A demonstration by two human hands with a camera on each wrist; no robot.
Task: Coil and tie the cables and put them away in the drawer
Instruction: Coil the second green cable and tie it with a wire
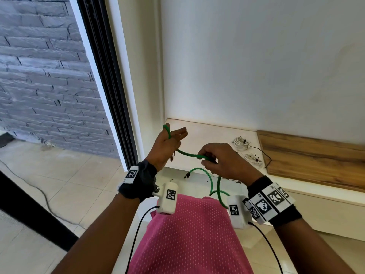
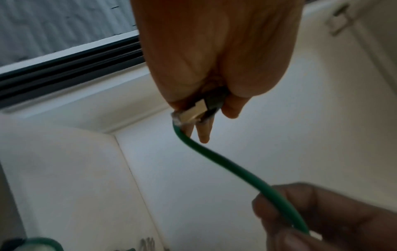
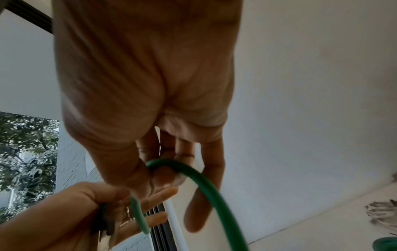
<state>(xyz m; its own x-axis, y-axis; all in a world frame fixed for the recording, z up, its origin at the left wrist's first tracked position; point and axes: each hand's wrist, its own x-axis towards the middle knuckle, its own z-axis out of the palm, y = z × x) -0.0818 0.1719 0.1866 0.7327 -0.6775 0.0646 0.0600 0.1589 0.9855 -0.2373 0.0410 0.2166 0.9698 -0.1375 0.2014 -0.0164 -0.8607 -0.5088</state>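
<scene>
Green round cable [image 1: 189, 154] spans both raised hands: the left hand [image 1: 167, 144] has it looped over straight fingers, one plug against the palm; the right hand [image 1: 221, 158] pinches it, slack hanging below. Coiled white cables [image 1: 240, 143] lie on the cream ledge [image 1: 207, 133].

One green cable [image 1: 189, 154], two white cable bundles [image 1: 241, 143], two hands [image 1: 221, 158].
</scene>
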